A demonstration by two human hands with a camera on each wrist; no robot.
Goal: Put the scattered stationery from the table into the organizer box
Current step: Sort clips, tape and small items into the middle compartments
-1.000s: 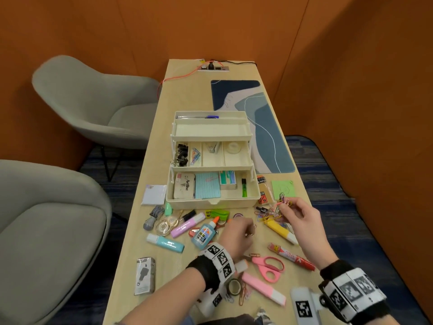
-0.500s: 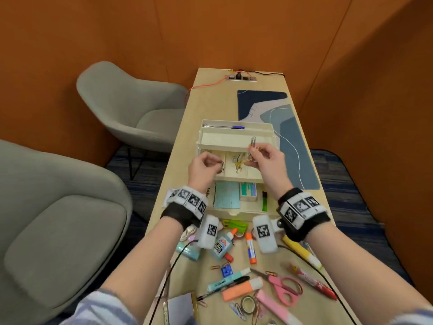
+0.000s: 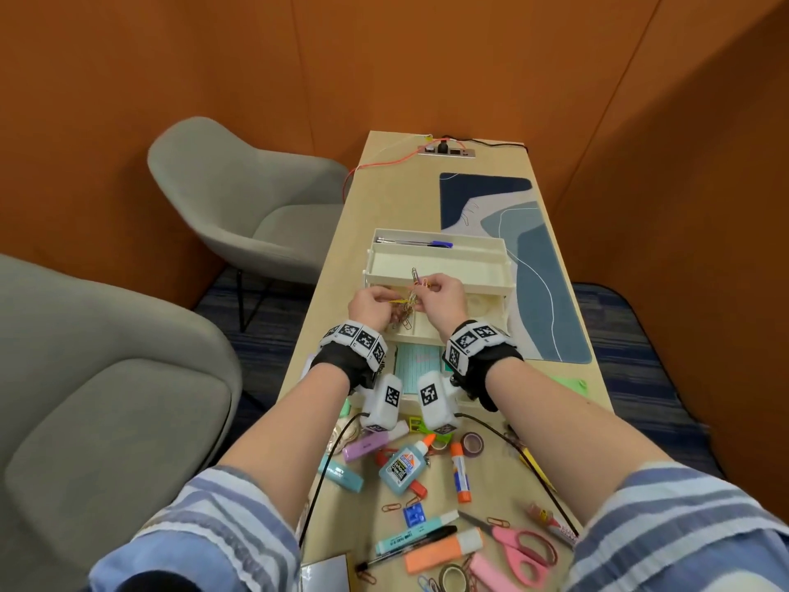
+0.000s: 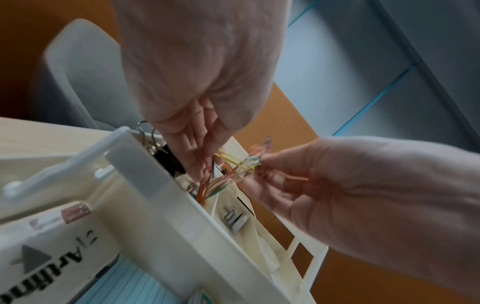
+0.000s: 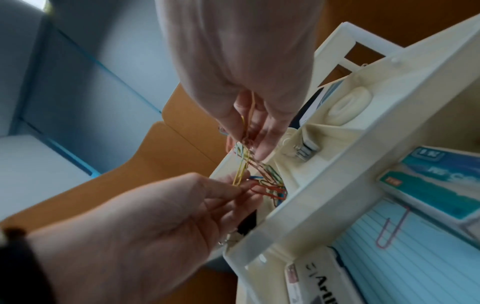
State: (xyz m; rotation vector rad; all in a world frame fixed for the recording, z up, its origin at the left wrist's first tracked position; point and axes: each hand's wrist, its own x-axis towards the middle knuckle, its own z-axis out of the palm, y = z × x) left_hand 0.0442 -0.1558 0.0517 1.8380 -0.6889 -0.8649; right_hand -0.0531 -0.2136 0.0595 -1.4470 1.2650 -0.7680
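The cream tiered organizer box point(image 3: 439, 267) stands open mid-table. Both hands hover over the left compartments of its middle tier. My left hand point(image 3: 390, 303) and right hand point(image 3: 422, 292) pinch a tangled bunch of coloured paper clips point(image 3: 410, 297) between them. In the right wrist view the right hand point(image 5: 249, 131) holds the top of the paper clips point(image 5: 259, 176), which hang into a compartment, and the left hand point(image 5: 233, 191) pinches a yellow one. In the left wrist view the paper clips point(image 4: 233, 168) stretch between the left hand point(image 4: 207, 156) and right hand point(image 4: 262, 164).
Loose stationery lies at the near end of the table: a glue bottle point(image 3: 403, 463), glue stick point(image 3: 460, 472), pink scissors point(image 3: 525, 544), highlighters, tape rolls, loose clips. A blue desk mat point(image 3: 538, 271) lies right of the box. Two grey chairs point(image 3: 239, 198) stand left.
Both hands have risen from the scattered items near the table front to the box's middle tier, carrying paper clips, and have come together over one compartment.
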